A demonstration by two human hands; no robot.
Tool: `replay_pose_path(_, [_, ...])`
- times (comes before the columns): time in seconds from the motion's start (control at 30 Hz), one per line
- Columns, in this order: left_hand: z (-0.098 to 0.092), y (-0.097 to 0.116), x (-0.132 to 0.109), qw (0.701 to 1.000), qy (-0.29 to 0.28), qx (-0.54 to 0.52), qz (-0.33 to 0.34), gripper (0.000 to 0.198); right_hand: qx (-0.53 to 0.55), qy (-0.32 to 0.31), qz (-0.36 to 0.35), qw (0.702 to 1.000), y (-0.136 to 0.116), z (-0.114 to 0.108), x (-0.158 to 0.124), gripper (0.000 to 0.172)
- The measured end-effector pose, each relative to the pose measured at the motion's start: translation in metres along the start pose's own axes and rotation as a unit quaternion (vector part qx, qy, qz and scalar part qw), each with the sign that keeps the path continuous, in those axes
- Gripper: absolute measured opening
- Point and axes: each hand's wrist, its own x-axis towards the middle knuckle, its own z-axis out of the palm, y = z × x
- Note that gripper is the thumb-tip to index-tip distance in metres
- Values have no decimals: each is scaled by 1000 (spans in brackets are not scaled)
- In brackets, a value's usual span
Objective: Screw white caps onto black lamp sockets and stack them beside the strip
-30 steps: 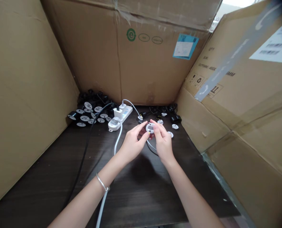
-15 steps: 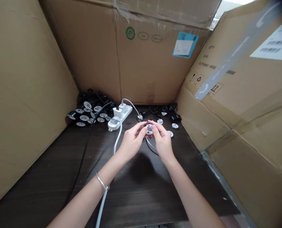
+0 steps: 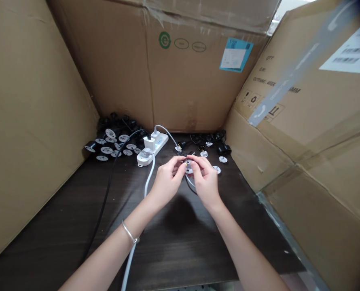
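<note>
Both my hands meet over the middle of a dark wooden table. A small round white part is pinched between the fingertips of my left hand and my right hand. A thin cable runs down from the part under my right hand. My left wrist wears a thin silver bracelet. Just behind my fingers lie a few loose white discs and black parts.
A white power strip with plugged chargers lies at the back, its white cable running toward me beside a black cable. A heap of black-and-white round parts fills the back left corner. Cardboard boxes wall the table on three sides.
My fingers have closed further around the white part, which has turned so less of its face shows. The hands stay in the same spot.
</note>
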Motion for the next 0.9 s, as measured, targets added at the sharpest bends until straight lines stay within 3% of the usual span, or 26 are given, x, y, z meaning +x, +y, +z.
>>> replay_pose_path(0.13, [1,4,0,999,-5,-31,-31,26,-35,21,-24,999,3,3,-2,22])
replay_pose_path(0.4, [2,7,2,995,-8,-74,-73,29,55,18,50,997,5,3,-2,37])
replay_pose_path(0.73, [3,7,0,993,-45,-68,-86,42,15,6,3,1000,-1,3,-6,29])
replay_pose_path(0.9, [3,7,-1,995,-30,-74,-63,39,16,-5,-32,999,-6,3,-7,29])
